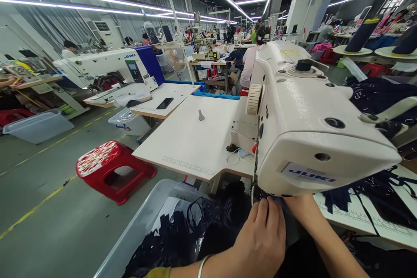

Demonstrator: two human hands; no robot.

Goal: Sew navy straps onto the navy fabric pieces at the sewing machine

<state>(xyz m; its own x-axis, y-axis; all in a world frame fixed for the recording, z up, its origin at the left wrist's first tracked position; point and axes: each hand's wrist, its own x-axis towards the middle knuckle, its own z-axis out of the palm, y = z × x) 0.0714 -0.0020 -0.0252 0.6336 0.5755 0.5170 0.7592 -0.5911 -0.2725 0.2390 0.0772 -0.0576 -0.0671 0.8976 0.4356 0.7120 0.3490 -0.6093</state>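
A white JUKI sewing machine [312, 139] fills the right half of the head view, its head end towards me. Just below that end is my left hand [263, 236], its fingers curled and pressed together on dark navy fabric [276, 200] at the needle area. Only a little of this fabric shows. My right hand [301, 206] reaches in under the machine head from the right; its fingers are hidden behind the machine. Under my left forearm, a clear plastic bin [137, 226] holds a heap of navy strappy pieces [169, 239].
A red plastic stool [114, 169] stands on the floor at left. The white machine table [189, 139] carries a small grey metal piece [201, 115]. Beyond it, a phone [165, 103] lies by another JUKI machine [110, 67]. More navy pieces [384, 191] lie at right.
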